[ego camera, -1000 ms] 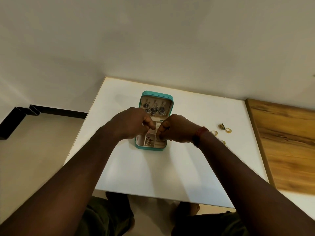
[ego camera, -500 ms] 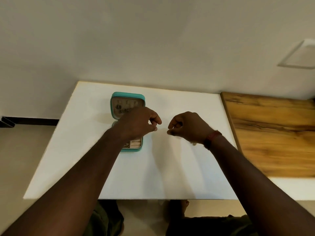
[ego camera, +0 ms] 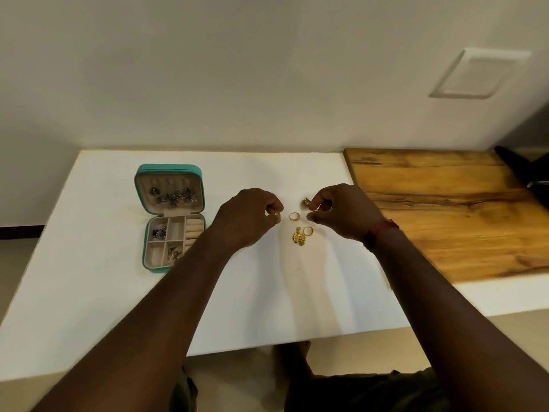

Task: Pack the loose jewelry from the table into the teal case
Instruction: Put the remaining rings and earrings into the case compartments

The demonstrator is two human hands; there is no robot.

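Jewelry lies loose on the white table (ego camera: 267, 292) right of the teal case (ego camera: 168, 167), which sits open at the far left. Dark silvery pieces (ego camera: 173, 196) hang inside its raised lid. In its base, a dark-stoned silvery piece (ego camera: 159, 232) fills the far-left compartment, pale ring rolls (ego camera: 193, 230) line the right side, and small silvery bits (ego camera: 174, 254) lie in a near compartment. The left hand (ego camera: 246, 218) hovers with its fingers curled in tight; whether they pinch anything cannot be told. The right hand (ego camera: 344, 214) curls its fingertips against a chunky gold piece (ego camera: 306, 201), grip unclear. Between the hands lies a gold ring (ego camera: 294, 215), with a second ring (ego camera: 308, 231) and a gold flower pendant (ego camera: 299, 238) just nearer.
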